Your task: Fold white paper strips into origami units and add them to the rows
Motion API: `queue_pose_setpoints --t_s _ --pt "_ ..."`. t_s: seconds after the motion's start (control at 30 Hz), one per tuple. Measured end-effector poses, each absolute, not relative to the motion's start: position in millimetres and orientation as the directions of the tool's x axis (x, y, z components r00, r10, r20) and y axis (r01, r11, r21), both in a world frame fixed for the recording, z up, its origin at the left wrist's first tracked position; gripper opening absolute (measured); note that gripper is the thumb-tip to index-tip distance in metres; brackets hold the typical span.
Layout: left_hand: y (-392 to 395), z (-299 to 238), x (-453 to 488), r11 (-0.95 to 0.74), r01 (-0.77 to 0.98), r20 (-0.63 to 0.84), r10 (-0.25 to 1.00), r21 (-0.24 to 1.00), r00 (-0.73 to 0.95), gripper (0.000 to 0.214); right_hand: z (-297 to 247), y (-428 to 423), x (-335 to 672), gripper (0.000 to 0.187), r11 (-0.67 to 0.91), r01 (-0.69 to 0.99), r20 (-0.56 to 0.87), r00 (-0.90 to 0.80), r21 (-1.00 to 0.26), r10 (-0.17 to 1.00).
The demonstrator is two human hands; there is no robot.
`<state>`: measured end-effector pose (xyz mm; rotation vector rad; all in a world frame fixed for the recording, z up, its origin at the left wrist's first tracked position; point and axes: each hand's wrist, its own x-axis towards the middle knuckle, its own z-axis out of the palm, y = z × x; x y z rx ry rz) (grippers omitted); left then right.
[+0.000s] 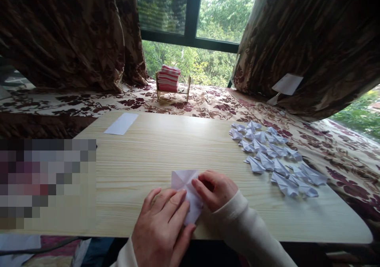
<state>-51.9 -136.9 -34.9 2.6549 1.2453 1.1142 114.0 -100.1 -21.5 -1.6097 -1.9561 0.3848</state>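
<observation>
A small white sheet of paper [193, 203] with crossing crease lines lies on the wooden table near its front edge. Across its lower left part rests my left hand [166, 215], fingers stretched out and lying flat, thumb by the lower edge. My right hand [218, 189] is closed, with thumb and forefinger pinching the paper's upper right edge. Underneath the left fingers, part of the sheet is hidden. To the right, several folded white paper pieces [267, 160] with pointed corners sit in loose rows.
A flat white strip of paper [121, 123] lies at the table's far left. Behind the table [166, 140], a flowered cloth [213, 100] bears a small stand [188, 88] with folded red-and-white fabric [168, 79]. Curtains frame the window; a white lamp-like object [287, 84] stands right. Pixelation hides the left side.
</observation>
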Motion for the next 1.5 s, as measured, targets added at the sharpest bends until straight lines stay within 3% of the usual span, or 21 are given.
queue_pose_setpoints --t_s 0.13,0.43,0.5,0.7,0.8,1.03,1.37,1.5 --pt "-136 -35 -57 -0.713 0.647 0.607 0.648 0.271 0.46 0.028 -24 -103 114 0.019 0.347 0.71 0.263 -0.23 -0.612 0.937" --pt "-135 -29 -57 -0.709 0.659 0.552 0.664 0.252 0.504 0.031 -23 -100 116 0.011 0.4 0.714 0.255 -0.308 -0.575 0.917" --pt "-134 -31 -56 -0.714 0.657 0.566 0.654 0.242 0.502 0.031 -25 -101 118 0.006 0.454 0.684 0.297 -0.344 -0.571 0.891" --pt "-136 -32 -56 -0.724 0.642 0.573 0.647 0.253 0.503 0.036 -26 -111 119 0.019 0.6 0.653 0.455 -0.406 -0.462 0.792" --pt "-136 -28 -61 -0.715 0.638 0.578 0.659 0.286 0.48 0.034 -24 -114 117 0.018 0.61 0.673 0.455 -0.425 -0.42 0.782" --pt "-131 -22 -73 -0.52 0.802 0.532 0.786 0.293 0.314 0.017 -28 -114 115 0.019 0.567 0.654 0.444 -0.367 -0.501 0.817" --pt "-117 -17 -67 -0.545 0.65 0.461 0.828 0.529 0.319 0.017 -25 -115 115 0.018 0.535 0.676 0.428 -0.341 -0.507 0.837" --pt "-121 -15 -67 -0.582 0.651 0.448 0.807 0.487 0.385 0.02 -27 -115 116 0.017 0.528 0.676 0.427 -0.331 -0.515 0.841"
